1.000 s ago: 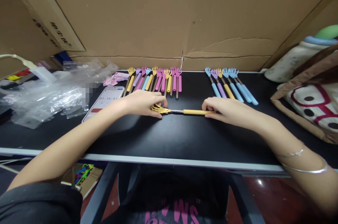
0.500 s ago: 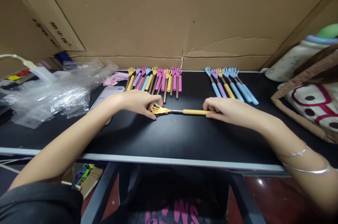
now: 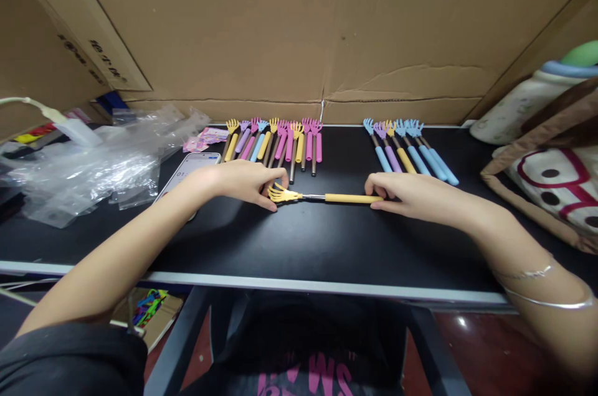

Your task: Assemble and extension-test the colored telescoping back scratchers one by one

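A yellow back scratcher lies sideways just above or on the black table, its claw to the left and its handle to the right. The fingers of my left hand close on the claw end. My right hand pinches the far end of the handle between thumb and fingers. A short length of the metal rod shows between claw and handle. Behind my left hand, pink, yellow, purple and blue back scratchers lie in a row. A second group of back scratchers, mostly blue, lies behind my right hand.
Clear plastic bags are heaped at the left, with a phone partly beneath my left forearm. At the right stand a bottle and a bag with a brown strap. A cardboard wall closes off the back.
My right hand has shifted slightly to the right along with the handle end. My left hand stays almost where it was, on the claw.
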Available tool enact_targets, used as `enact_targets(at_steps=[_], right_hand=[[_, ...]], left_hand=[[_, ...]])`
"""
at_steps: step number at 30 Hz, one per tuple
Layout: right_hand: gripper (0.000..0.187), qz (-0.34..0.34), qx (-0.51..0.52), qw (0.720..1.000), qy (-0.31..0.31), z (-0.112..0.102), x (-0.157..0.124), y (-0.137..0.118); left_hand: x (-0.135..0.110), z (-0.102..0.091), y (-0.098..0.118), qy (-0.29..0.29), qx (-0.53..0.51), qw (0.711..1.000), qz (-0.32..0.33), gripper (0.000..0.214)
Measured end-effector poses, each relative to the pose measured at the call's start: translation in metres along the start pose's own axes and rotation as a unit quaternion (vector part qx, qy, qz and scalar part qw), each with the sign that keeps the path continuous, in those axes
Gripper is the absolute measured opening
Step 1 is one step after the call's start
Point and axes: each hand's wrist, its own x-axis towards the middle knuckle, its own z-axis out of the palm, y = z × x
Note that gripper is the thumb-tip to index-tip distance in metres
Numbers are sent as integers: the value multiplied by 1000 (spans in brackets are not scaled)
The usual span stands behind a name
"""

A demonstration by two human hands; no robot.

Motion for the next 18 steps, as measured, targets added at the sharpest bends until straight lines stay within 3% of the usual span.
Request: enact_targets(at_steps=[18], right_hand=[[15,6,-9,1000,-1,-1,-1,-1]], left_hand=[[1,1,-1,-1,-1,1000,-2,40]])
